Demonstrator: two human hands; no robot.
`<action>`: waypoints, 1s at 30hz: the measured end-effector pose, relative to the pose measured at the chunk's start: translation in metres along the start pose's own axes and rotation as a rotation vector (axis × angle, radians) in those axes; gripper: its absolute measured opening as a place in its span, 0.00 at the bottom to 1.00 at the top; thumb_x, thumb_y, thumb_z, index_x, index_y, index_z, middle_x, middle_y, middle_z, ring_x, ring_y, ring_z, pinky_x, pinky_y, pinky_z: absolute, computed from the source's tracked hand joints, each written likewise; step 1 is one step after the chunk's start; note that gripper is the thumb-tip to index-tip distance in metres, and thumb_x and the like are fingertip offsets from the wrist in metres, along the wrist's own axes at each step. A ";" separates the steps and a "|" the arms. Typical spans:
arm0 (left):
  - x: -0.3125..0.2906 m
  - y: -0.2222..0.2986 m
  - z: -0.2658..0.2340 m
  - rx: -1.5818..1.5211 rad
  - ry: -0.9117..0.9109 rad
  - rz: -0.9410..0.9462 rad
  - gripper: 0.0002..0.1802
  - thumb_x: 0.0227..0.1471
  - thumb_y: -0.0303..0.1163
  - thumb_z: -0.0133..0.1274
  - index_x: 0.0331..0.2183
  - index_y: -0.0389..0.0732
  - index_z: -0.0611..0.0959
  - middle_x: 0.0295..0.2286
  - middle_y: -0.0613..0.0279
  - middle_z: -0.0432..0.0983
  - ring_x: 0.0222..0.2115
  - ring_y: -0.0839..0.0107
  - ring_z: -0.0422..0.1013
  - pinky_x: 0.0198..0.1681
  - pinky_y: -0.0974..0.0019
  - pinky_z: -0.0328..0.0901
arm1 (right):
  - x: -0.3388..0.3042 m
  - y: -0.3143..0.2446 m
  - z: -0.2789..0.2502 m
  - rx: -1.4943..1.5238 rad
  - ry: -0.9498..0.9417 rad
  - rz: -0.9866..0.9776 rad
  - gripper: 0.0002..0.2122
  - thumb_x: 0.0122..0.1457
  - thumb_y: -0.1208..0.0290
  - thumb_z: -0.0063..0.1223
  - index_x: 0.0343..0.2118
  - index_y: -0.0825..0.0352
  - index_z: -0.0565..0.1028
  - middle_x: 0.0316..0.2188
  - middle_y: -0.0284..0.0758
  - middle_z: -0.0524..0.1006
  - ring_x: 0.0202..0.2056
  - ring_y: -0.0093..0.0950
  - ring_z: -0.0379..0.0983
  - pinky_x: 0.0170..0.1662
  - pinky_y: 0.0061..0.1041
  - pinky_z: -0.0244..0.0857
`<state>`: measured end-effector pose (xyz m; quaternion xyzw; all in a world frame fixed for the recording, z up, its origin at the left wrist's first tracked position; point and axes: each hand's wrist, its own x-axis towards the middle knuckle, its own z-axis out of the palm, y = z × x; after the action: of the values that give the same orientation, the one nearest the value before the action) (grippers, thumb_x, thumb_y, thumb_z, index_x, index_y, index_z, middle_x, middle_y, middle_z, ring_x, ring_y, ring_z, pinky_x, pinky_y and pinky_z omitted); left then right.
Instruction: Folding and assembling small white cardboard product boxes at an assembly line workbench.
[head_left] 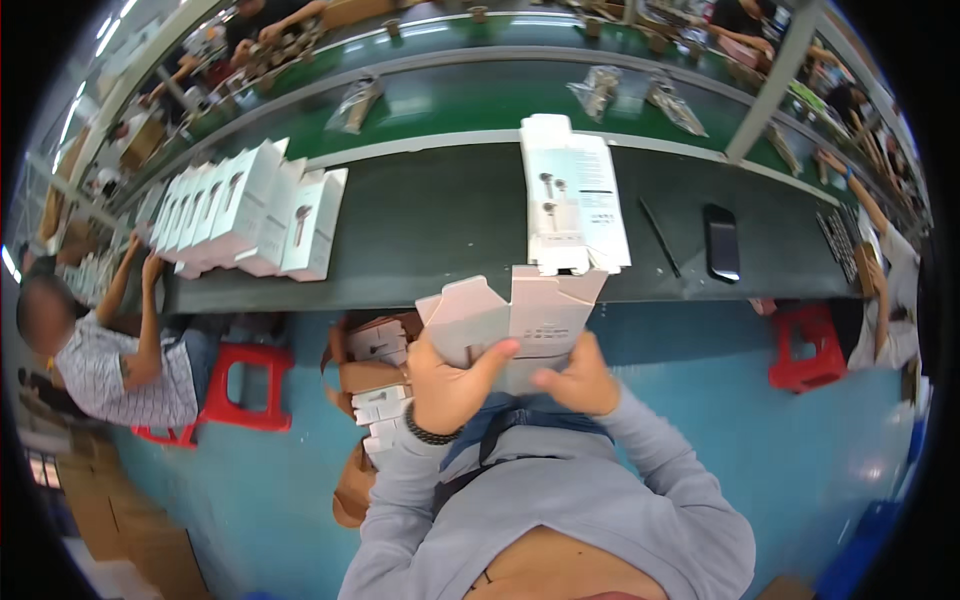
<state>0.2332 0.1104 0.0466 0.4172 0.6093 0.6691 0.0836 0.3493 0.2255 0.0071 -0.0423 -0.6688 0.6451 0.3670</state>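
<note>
Between my two hands is an unfolded white carton (545,318), its flaps spread toward the bench and a crease running down its middle. My left hand (450,385) is closed on its left panel, thumb lying across the front. My right hand (585,378) grips the lower right side, thumb on the face and the other fingers hidden behind. Just beyond it, a stack of flat white cartons (570,190) printed with small pictures lies at the bench's near edge. On the left of the bench stand several made-up white boxes (235,205) in a row.
A dark phone (722,242) and a thin dark stick (660,236) lie right of the stack. Bagged parts (600,90) rest on the green conveyor (450,85). Brown cartons holding white boxes (380,375) stand below, left. Red stools (250,385) flank me; people sit on both sides.
</note>
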 end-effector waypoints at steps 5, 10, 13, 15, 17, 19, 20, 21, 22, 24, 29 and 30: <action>-0.009 -0.008 -0.021 -0.165 -0.020 -0.654 0.29 0.43 0.30 0.60 0.46 0.34 0.68 0.36 0.60 0.72 0.35 0.70 0.70 0.39 0.66 0.65 | 0.002 0.023 0.007 -0.060 -0.047 0.247 0.17 0.51 0.70 0.56 0.43 0.72 0.70 0.37 0.36 0.75 0.39 0.23 0.70 0.42 0.23 0.64; -0.012 -0.061 -0.021 -0.752 -0.451 -0.252 0.66 0.23 0.58 0.67 0.57 0.35 0.51 0.56 0.48 0.49 0.57 0.59 0.48 0.56 0.57 0.49 | 0.021 0.051 0.011 0.422 -0.280 0.401 0.27 0.47 0.59 0.61 0.45 0.71 0.66 0.35 0.33 0.75 0.37 0.22 0.71 0.42 0.22 0.63; -0.001 -0.061 -0.011 -0.837 -0.248 -0.253 0.68 0.21 0.57 0.68 0.56 0.33 0.49 0.55 0.43 0.48 0.56 0.57 0.51 0.54 0.57 0.52 | 0.029 0.067 0.010 0.239 -0.405 0.438 0.36 0.48 0.47 0.55 0.51 0.70 0.56 0.38 0.37 0.71 0.42 0.24 0.68 0.46 0.25 0.59; 0.005 -0.074 -0.028 -0.679 -0.260 -0.274 0.65 0.27 0.54 0.66 0.56 0.33 0.46 0.55 0.42 0.49 0.53 0.57 0.56 0.53 0.58 0.55 | 0.038 0.065 0.014 0.267 -0.223 0.287 0.41 0.48 0.42 0.51 0.54 0.70 0.51 0.43 0.41 0.68 0.46 0.29 0.65 0.49 0.28 0.56; 0.014 -0.054 -0.028 0.005 0.011 -0.345 0.62 0.34 0.52 0.63 0.56 0.33 0.43 0.54 0.42 0.50 0.50 0.58 0.61 0.52 0.59 0.57 | 0.044 0.071 0.019 0.347 -0.200 0.289 0.46 0.46 0.39 0.50 0.57 0.68 0.43 0.48 0.43 0.64 0.51 0.32 0.61 0.53 0.30 0.52; 0.012 -0.055 -0.032 -0.015 -0.065 -0.409 0.58 0.42 0.50 0.58 0.57 0.34 0.37 0.56 0.38 0.45 0.54 0.55 0.54 0.55 0.57 0.51 | 0.048 0.075 0.032 0.427 -0.206 0.179 0.50 0.45 0.46 0.57 0.60 0.67 0.37 0.55 0.45 0.55 0.55 0.35 0.55 0.57 0.34 0.47; 0.011 -0.060 -0.034 0.141 -0.106 -0.250 0.57 0.44 0.51 0.55 0.57 0.34 0.35 0.56 0.37 0.40 0.55 0.51 0.48 0.56 0.54 0.47 | 0.050 0.075 0.036 0.406 -0.211 0.216 0.52 0.45 0.47 0.59 0.60 0.67 0.34 0.57 0.43 0.51 0.57 0.35 0.50 0.58 0.33 0.44; 0.011 -0.063 -0.035 0.292 -0.150 -0.089 0.55 0.47 0.51 0.51 0.57 0.35 0.34 0.57 0.35 0.36 0.57 0.48 0.42 0.57 0.52 0.42 | 0.049 0.081 0.041 0.416 -0.191 0.283 0.49 0.46 0.51 0.59 0.60 0.67 0.37 0.56 0.41 0.53 0.57 0.31 0.50 0.58 0.31 0.44; 0.013 -0.063 -0.035 0.416 -0.211 -0.023 0.52 0.50 0.55 0.45 0.57 0.36 0.32 0.57 0.36 0.30 0.58 0.41 0.29 0.57 0.47 0.35 | 0.051 0.085 0.041 0.418 -0.225 0.329 0.46 0.48 0.53 0.58 0.60 0.68 0.39 0.56 0.39 0.55 0.56 0.29 0.51 0.57 0.29 0.45; 0.019 -0.069 -0.039 0.435 -0.218 0.059 0.52 0.50 0.56 0.44 0.58 0.38 0.33 0.57 0.36 0.32 0.58 0.39 0.28 0.57 0.45 0.34 | 0.054 0.091 0.040 0.424 -0.256 0.385 0.44 0.49 0.55 0.58 0.60 0.68 0.42 0.55 0.38 0.57 0.55 0.27 0.52 0.56 0.28 0.46; 0.039 -0.075 -0.051 0.511 -0.342 0.198 0.45 0.49 0.61 0.40 0.59 0.44 0.48 0.56 0.36 0.44 0.58 0.39 0.35 0.55 0.39 0.29 | 0.055 0.091 0.034 0.460 -0.228 0.452 0.38 0.49 0.62 0.58 0.58 0.69 0.50 0.50 0.37 0.63 0.51 0.25 0.58 0.53 0.25 0.52; 0.043 -0.068 -0.051 0.434 -0.351 0.068 0.42 0.50 0.61 0.37 0.57 0.43 0.55 0.54 0.37 0.49 0.58 0.40 0.40 0.55 0.37 0.27 | 0.057 0.089 0.034 0.459 -0.223 0.456 0.38 0.49 0.62 0.58 0.58 0.69 0.50 0.50 0.37 0.63 0.51 0.25 0.58 0.53 0.25 0.52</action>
<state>0.1452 0.1158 0.0105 0.5551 0.7001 0.4430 0.0740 0.2520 0.2418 -0.0443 -0.0363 -0.5156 0.8449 0.1376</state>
